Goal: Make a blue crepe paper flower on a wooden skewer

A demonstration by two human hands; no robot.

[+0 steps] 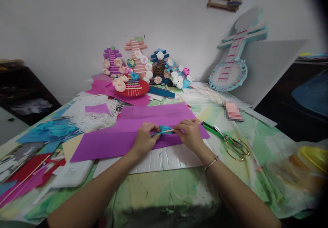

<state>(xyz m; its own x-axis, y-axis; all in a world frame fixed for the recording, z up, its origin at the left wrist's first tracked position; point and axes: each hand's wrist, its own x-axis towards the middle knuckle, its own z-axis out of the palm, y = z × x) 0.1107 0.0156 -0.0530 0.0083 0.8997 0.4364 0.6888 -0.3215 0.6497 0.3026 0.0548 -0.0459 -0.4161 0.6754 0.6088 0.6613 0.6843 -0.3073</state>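
Note:
My left hand (145, 137) is closed on the left end of a thin stick (165, 131), near a small blue crumpled piece (164, 128). With fingers pinched, my right hand (188, 131) holds the stick's right end. The blue piece sits at the stick between both hands; whether it is fixed to it I cannot tell. Below them lies a large purple sheet (102, 142), partly over a white board (169, 159) with glossy streaks. A metal bracelet is on my right wrist.
Gold-handled scissors (237, 148) and a green cutter (211, 128) lie at right, near a bagged yellow-lidded container (312, 158). White string (96, 117), blue scraps (51, 129) and a white device (73, 174) are at left. Decorated instrument shapes (133, 88) stand behind.

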